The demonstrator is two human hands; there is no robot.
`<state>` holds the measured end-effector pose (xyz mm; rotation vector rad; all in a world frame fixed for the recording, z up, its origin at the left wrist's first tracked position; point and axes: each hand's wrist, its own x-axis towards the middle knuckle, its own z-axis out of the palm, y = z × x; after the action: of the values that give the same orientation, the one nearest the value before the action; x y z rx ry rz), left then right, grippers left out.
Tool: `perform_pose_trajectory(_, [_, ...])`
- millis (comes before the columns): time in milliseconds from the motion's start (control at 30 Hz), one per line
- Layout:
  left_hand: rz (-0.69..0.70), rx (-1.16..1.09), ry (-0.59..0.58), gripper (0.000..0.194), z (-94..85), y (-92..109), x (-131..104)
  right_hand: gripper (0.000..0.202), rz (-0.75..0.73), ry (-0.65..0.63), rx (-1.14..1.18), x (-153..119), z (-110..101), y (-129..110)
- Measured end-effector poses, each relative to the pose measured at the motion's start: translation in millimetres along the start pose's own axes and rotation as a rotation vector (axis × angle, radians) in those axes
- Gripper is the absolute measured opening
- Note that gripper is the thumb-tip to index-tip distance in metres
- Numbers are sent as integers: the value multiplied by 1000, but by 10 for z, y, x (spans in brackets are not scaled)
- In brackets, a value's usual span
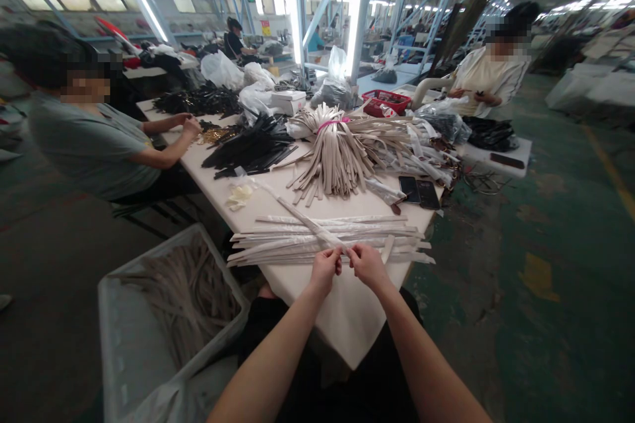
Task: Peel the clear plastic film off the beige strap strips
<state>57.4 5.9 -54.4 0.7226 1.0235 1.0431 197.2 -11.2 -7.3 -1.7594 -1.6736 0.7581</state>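
Both my hands meet at the near end of a long pale strap (303, 218), which runs away from me to the upper left over the table. My left hand (326, 269) pinches it, fingers closed. Close beside it, my right hand (366, 264) also pinches the strap's end. My fingertips hide the very end. Beneath the strap lies a row of similar straps (278, 238), set crosswise on the table, some with a whitish wrapping. Farther back stands a big bundle of beige straps (330, 162), tied with a pink band (333, 123).
Black strips (251, 149) lie left of the bundle, two dark phones (419, 192) at the right table edge. A white bin (106, 317) of straps stands on the floor at left. One person (94, 139) sits at the left; another (491, 76) stands at back right.
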Motion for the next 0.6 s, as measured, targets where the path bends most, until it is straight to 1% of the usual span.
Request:
perform_pose_trajectory(100, [48,12,17,49,6,33,-9,36,17,-55,35,-3,-71,18])
perform_pose_trajectory(233, [84,-18,81,49,-17,136,28,37,-61,-93,-78,-23,-250,76])
perform_pose_trajectory(300, [87,-3,77,49,-2,148,30,40,-93,-117,-100,-25,-288,80])
perform_pose_trajectory(467, [130,97,32,49,95,42,-65,39,-94,-57,-94,-19,-196,16])
perform_pose_trajectory(533, [147,145,20,48,99,14,-104,38,-77,-66,-76,-36,-182,20])
perform_pose_trajectory(600, [159,175,33,47,82,11,-123,38,-69,-99,-65,-63,-202,47])
